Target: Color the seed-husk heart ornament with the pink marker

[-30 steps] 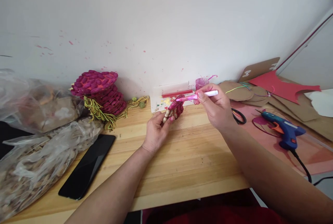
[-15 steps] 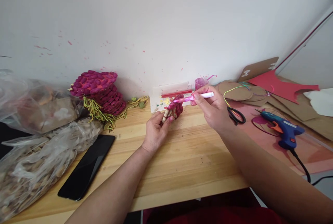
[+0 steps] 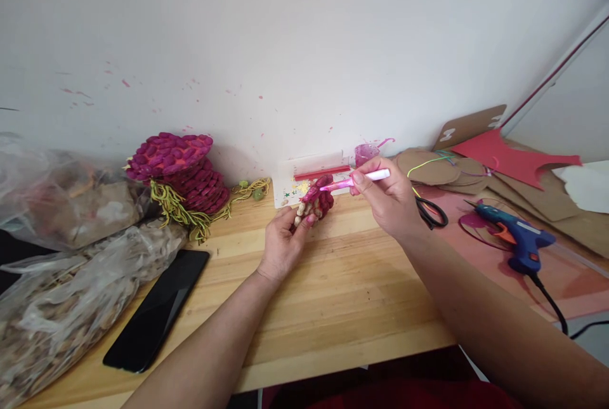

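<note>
My left hand (image 3: 284, 238) is closed on the near edge of a small craft piece covered in peanut shells (image 3: 320, 196). Its far part is painted magenta, while the shells by my fingers are bare tan. My right hand (image 3: 387, 196) pinches a slim white-handled paintbrush (image 3: 339, 185), pink-stained toward the tip, and the tip touches or nearly touches the painted shells. Behind my right hand stands a pink-smeared cup (image 3: 366, 154). Beyond the piece lies a white sheet (image 3: 281, 192) with small stars and a red stick (image 3: 321, 173) on it.
At left are a stack of magenta shell-covered pieces (image 3: 174, 158) with yellow-green yarn (image 3: 176, 203), a plastic bag of shells (image 3: 85, 307) and a black phone (image 3: 157, 311). To the right lie scissors (image 3: 432, 212), a blue glue gun (image 3: 521, 238), cardboard pieces (image 3: 423, 167) and red paper (image 3: 516, 154).
The brush tip has shifted slightly right and down along the painted shells. My left hand keeps its hold, with the piece turned a little.
</note>
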`<act>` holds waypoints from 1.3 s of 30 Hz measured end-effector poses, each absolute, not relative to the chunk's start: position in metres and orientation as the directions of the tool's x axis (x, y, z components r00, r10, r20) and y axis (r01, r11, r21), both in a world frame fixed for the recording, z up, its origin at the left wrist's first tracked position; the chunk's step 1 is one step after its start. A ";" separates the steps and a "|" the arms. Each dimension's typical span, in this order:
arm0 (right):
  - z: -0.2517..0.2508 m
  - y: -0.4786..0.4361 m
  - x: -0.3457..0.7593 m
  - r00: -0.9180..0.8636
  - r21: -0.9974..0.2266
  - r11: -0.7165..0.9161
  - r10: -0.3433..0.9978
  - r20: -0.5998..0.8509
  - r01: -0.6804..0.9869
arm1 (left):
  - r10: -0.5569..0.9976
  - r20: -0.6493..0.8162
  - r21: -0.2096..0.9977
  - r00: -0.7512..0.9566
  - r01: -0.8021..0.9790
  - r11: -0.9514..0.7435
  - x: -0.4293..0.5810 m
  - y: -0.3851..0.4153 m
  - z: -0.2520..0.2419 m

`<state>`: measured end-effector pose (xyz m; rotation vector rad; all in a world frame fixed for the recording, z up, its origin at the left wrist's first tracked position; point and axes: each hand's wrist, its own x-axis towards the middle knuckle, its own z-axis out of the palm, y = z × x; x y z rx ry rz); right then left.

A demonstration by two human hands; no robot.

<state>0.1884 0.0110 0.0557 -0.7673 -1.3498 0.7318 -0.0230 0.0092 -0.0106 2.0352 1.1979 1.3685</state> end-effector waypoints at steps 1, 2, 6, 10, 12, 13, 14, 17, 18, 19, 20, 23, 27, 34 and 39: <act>0.056 0.011 0.188 0.090 -0.826 0.562 0.825 0.558 -0.034 | 0.829 0.539 0.720 0.151 0.429 -0.546 -0.023 0.009 -0.011; 0.056 0.012 0.188 0.094 -0.826 0.560 0.827 0.554 -0.057 | 0.828 0.538 0.717 0.156 0.431 -0.547 -0.023 0.009 -0.011; 0.055 0.013 0.186 0.077 -0.827 0.555 0.832 0.550 -0.094 | 0.826 0.539 0.714 0.164 0.431 -0.552 -0.023 0.010 -0.010; 0.055 0.013 0.187 0.066 -0.826 0.563 0.826 0.560 -0.023 | 0.835 0.526 0.721 0.160 0.438 -0.538 -0.023 0.009 -0.011; 0.057 0.012 0.188 0.068 -0.831 0.556 0.830 0.554 -0.017 | 0.837 0.524 0.723 0.158 0.437 -0.535 -0.023 0.009 -0.012; 0.058 0.011 0.189 0.071 -0.833 0.553 0.832 0.551 -0.024 | 0.837 0.525 0.724 0.157 0.435 -0.536 -0.023 0.009 -0.012; 0.059 0.011 0.189 0.072 -0.833 0.552 0.833 0.549 -0.033 | 0.837 0.525 0.726 0.154 0.433 -0.535 -0.023 0.009 -0.012; 0.061 0.009 0.189 0.049 -0.834 0.549 0.836 0.547 -0.052 | 0.844 0.515 0.734 0.151 0.431 -0.525 -0.023 0.009 -0.012; 0.061 0.008 0.189 0.042 -0.836 0.546 0.838 0.544 -0.057 | 0.846 0.511 0.735 0.152 0.433 -0.522 -0.023 0.009 -0.011; 0.061 0.009 0.188 0.042 -0.837 0.543 0.840 0.541 -0.065 | 0.848 0.508 0.736 0.153 0.434 -0.519 -0.023 0.009 -0.011; 0.061 0.009 0.188 0.049 -0.838 0.540 0.842 0.538 -0.075 | 0.848 0.507 0.736 0.153 0.436 -0.519 -0.023 0.009 -0.011; 0.060 0.011 0.188 0.085 -0.843 0.528 0.849 0.521 -0.108 | 0.845 0.513 0.733 0.153 0.434 -0.524 -0.023 0.009 -0.011; 0.058 0.014 0.189 0.101 -0.867 0.468 0.884 0.457 -0.173 | 0.842 0.519 0.735 0.146 0.427 -0.527 -0.023 0.009 -0.011; 0.058 0.012 0.187 0.097 -0.880 0.433 0.901 0.422 -0.195 | 0.849 0.509 0.736 0.145 0.439 -0.516 -0.023 0.007 -0.008; 0.064 0.003 0.183 0.096 -0.848 0.530 0.844 0.527 -0.014 | 0.838 0.524 0.723 0.150 0.442 -0.531 -0.022 0.007 -0.009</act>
